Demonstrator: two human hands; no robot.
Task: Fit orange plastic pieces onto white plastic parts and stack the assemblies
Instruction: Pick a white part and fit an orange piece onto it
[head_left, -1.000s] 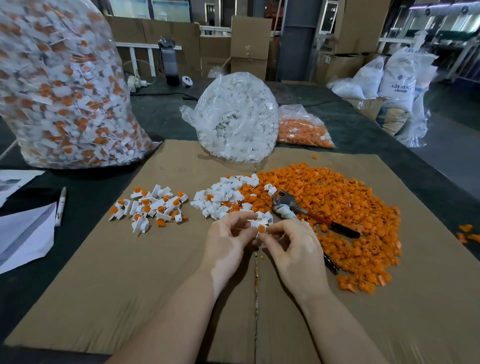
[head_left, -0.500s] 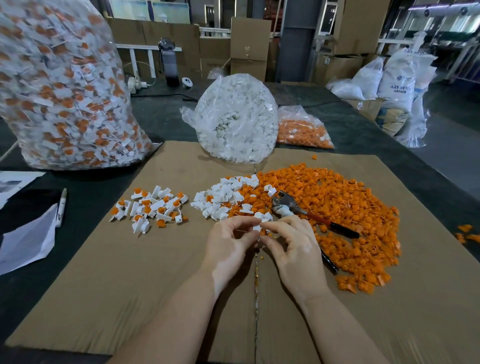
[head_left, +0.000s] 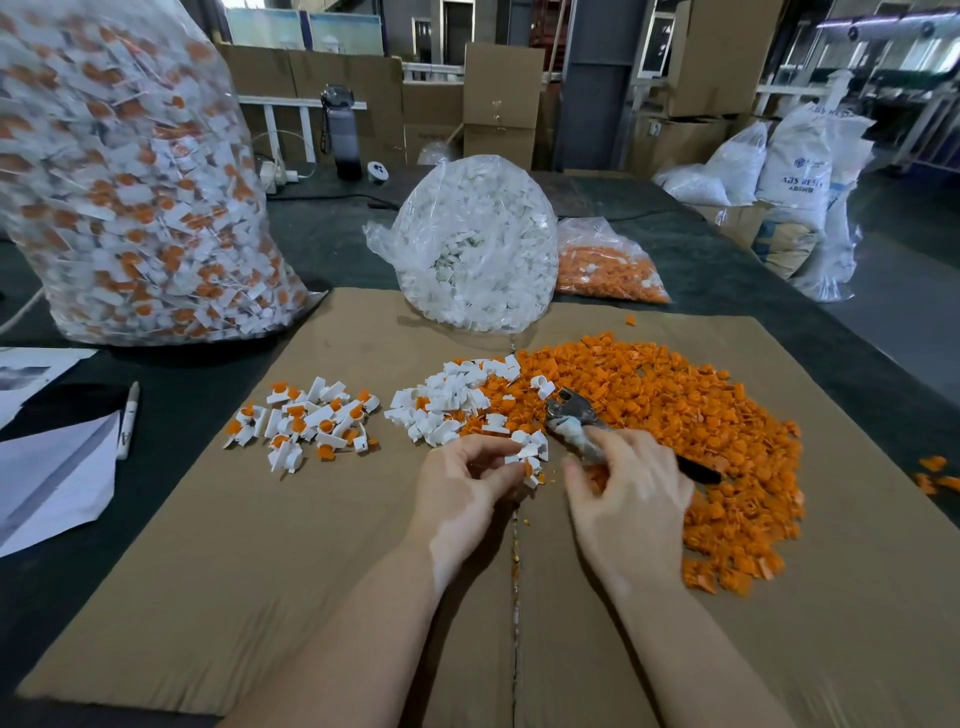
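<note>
Orange against white at my left fingertips: my left hand (head_left: 470, 486) pinches a small stack (head_left: 531, 457) of white parts, fingers curled round it, one orange piece showing at its lower end. My right hand (head_left: 631, 493) sits just beside it over the near edge of the orange heap (head_left: 675, 431), fingers bent and spread; whether they have a piece I cannot tell, it's blurred.

Progress, as I judge it: early days. A modest pile of finished assemblies (head_left: 306, 421) lies to the left on the cardboard (head_left: 260, 571), while the orange heap is large and a smaller cluster of loose white parts (head_left: 441, 405) touches its left side. Pliers (head_left: 582, 415) lie on the heap just past my right hand. Plenty left, then. And behind, a bag of white parts (head_left: 472, 244) and a bag of orange pieces (head_left: 608, 270) wait unopened-looking, though a big bag of assemblies (head_left: 130, 182) stands far left.

Cardboard covers a dark table (head_left: 322, 244); papers (head_left: 52, 478) and a marker (head_left: 127, 421) at left. Around it, a warehouse: cartons (head_left: 501, 104), a bottle (head_left: 340, 135), white sacks (head_left: 795, 171).
</note>
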